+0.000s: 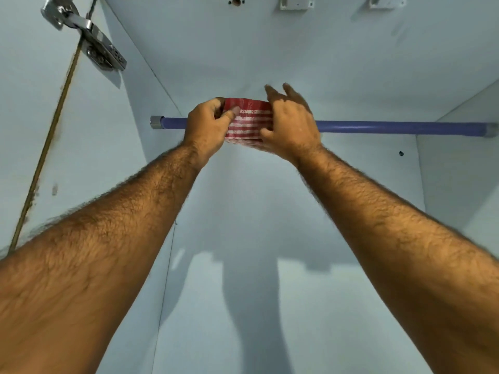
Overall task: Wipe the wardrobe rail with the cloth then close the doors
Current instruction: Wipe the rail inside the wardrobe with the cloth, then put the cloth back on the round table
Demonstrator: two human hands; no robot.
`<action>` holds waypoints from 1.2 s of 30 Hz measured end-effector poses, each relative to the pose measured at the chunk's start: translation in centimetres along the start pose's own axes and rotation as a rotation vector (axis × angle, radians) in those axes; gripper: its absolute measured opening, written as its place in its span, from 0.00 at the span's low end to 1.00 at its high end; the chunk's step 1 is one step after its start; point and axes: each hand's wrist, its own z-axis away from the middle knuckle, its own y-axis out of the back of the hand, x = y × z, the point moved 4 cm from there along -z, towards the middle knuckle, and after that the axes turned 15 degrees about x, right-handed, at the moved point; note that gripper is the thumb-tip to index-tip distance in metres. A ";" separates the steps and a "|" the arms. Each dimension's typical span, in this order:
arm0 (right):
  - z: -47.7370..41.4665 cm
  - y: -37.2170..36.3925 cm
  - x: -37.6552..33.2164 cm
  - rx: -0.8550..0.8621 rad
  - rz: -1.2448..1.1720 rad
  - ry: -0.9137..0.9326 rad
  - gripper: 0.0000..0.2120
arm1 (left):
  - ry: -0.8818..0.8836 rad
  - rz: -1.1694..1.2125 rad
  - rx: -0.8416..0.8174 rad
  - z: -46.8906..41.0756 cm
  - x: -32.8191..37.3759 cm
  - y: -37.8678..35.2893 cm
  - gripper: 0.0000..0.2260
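A blue wardrobe rail (378, 127) runs across the pale blue wardrobe interior, with grey end caps at both walls. A red and white checked cloth (248, 122) is folded over the rail near its left half. My left hand (206, 128) pinches the cloth's left edge between thumb and fingers. My right hand (290, 125) holds the cloth's right side, thumb under it and fingers raised over the top. The stretch of rail behind the cloth and hands is hidden.
The open left door (32, 125) stands at the left, carried by a metal hinge (89, 33). The right side wall (459, 163) meets the rail's far end. White brackets (295, 2) are fixed to the top panel. Shadows of my arms fall on the back panel.
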 end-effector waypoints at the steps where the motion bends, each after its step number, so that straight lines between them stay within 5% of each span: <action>1: 0.1 1.0 0.5 0.007 0.020 -0.010 0.32 | 0.014 0.052 -0.003 0.6 0.4 0.2 0.13; 5: 1.7 4.4 2.2 -0.025 -0.077 -0.151 0.15 | 0.082 0.135 -0.042 3.0 1.5 0.7 0.11; 9: 7.2 6.9 3.9 -0.203 -0.630 -0.734 0.18 | 0.231 0.173 -0.099 8.2 1.4 1.4 0.12; 12: 13.5 8.6 4.7 -0.312 -0.764 -1.005 0.17 | 0.352 0.183 -0.156 14.3 0.8 1.9 0.14; 23: 44.2 21.4 7.2 -0.343 -0.540 -1.606 0.22 | 0.805 0.109 -0.515 46.0 -0.1 6.3 0.17; 27: 57.2 29.7 6.6 -0.359 -0.455 -1.817 0.11 | 0.927 0.084 -0.702 58.9 1.0 8.7 0.17; 36: 78.9 46.3 1.8 -0.169 -0.272 -2.212 0.07 | 1.373 0.085 -1.049 85.8 4.4 16.5 0.09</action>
